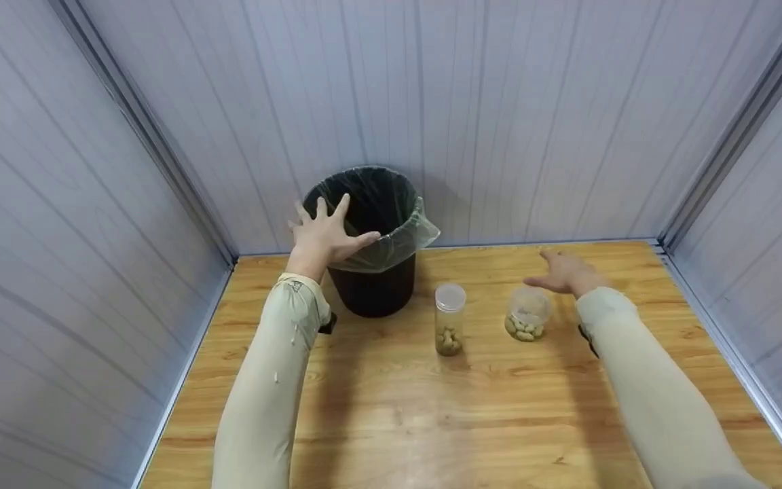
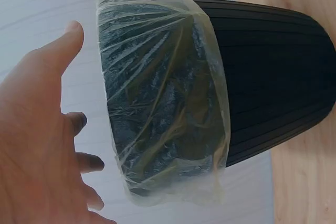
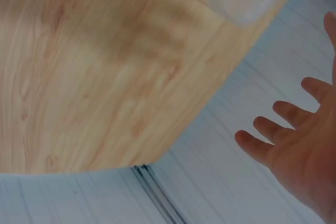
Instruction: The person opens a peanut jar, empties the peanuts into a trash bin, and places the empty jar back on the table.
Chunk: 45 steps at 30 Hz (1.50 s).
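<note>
A black trash bin [image 1: 372, 288] with a clear plastic liner [image 1: 391, 246] folded over its rim stands against the back wall. My left hand [image 1: 325, 238], fingers spread, hovers above the bin's near-left rim; the left wrist view shows a gap between the hand and the liner. To the right of the bin stands a tall clear jar [image 1: 449, 322] with a whitish lid and pale, nut-like pieces at its bottom. Farther right is a shorter clear jar [image 1: 528, 316] holding similar pieces. My right hand [image 1: 564, 273] is above and just behind this shorter jar, fingers extended, holding nothing.
The wood-grain tabletop [image 1: 398, 421] meets pale ribbed panels on the left, right and back. Metal strips run up both back corners. The back wall [image 1: 499, 122] is close behind the bin.
</note>
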### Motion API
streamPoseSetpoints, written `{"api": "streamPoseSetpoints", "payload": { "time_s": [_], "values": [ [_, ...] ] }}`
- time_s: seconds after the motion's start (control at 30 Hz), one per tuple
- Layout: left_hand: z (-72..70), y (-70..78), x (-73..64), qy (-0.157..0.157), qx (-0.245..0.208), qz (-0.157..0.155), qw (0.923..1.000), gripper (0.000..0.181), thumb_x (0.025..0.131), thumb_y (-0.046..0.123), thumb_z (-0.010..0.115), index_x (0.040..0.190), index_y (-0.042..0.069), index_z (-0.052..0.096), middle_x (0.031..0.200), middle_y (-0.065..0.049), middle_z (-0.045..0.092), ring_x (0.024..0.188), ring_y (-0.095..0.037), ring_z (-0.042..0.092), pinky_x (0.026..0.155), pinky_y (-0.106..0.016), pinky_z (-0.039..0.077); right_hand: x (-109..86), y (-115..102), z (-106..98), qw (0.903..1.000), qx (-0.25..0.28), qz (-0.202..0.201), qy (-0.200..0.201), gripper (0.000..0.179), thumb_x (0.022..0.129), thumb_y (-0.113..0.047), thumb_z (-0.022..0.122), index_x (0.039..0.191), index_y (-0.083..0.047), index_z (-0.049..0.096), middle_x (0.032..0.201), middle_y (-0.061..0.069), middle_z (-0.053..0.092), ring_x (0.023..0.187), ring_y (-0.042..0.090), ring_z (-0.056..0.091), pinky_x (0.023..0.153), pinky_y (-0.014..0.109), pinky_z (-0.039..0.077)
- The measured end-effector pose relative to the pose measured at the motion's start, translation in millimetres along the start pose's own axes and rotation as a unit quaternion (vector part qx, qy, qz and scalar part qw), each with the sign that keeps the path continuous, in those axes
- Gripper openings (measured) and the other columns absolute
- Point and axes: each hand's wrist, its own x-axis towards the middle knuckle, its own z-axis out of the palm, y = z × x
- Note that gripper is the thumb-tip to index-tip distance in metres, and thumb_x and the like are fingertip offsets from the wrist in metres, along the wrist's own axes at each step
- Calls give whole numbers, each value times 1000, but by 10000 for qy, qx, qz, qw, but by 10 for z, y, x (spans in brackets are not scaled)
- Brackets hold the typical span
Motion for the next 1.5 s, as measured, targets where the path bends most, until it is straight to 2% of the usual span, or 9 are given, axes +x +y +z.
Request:
{"api": "streamPoseSetpoints", "payload": {
  "time_s": [0.17,0.33,0.5,0.73,0.93,1.1,1.23,1.4,1.5],
  "values": [
    [65,-3,-4,0,-27,56,10000,106,76,88,37,157,28,4,158,-25,7,135,-60,-9,104,-75,9,49,-33,271,9990,249,-83,-356,98,87,-59,61,152,2,20,150,36,20,135,54,20,105,67,24],
    [124,22,14,-152,-38,100,9998,108,74,89,37,157,30,2,159,-23,6,136,-59,-8,105,-72,14,81,-25,509,9984,195,-2,-540,104,82,-61,66,154,-2,19,150,36,18,136,53,19,102,68,28],
    [146,-3,62,-119,-72,120,9998,108,73,89,40,157,31,3,159,-23,7,136,-59,-6,103,-74,16,151,-54,655,9985,189,25,-507,96,85,-52,69,154,-6,20,151,34,19,136,52,20,101,68,29],
    [268,-18,96,-204,-198,171,9994,109,73,90,40,157,30,4,159,-23,8,136,-59,-5,103,-73,18,206,-41,736,9994,208,-19,-259,87,87,-36,71,151,-1,24,150,37,17,131,55,27,99,65,35],
    [246,47,45,337,-363,522,9974,107,73,88,43,157,33,8,159,-18,15,136,-59,7,101,-69,29,161,-95,676,9997,144,-177,-72,96,85,-37,74,149,8,18,149,39,16,133,53,25,103,62,33],
    [209,122,-135,870,-379,971,9907,103,73,87,46,156,34,14,157,-15,23,136,-57,16,101,-66,32,59,-297,600,9981,213,-586,-27,96,82,-40,77,147,7,26,148,37,24,133,50,29,103,61,33],
    [239,222,-312,1312,-933,1599,9739,98,75,85,47,155,34,20,154,-11,32,137,-45,28,102,-60,36,-76,-431,518,9931,193,-1154,89,89,79,-41,78,142,7,37,141,33,37,127,48,39,100,59,38],
    [341,357,-565,1944,-1728,2456,9338,88,80,72,59,152,29,33,146,-1,46,129,-22,46,102,-44,41,-301,-556,482,9851,134,-1697,241,87,76,-45,80,136,6,45,133,27,50,120,43,48,98,57,41],
    [497,406,-734,2154,-2166,2736,9121,79,83,58,68,149,25,41,143,4,49,127,-17,48,104,-38,40,-448,-631,514,9808,248,-1897,366,87,74,-48,81,134,5,49,129,22,54,118,40,51,98,55,42]
  ]
}}
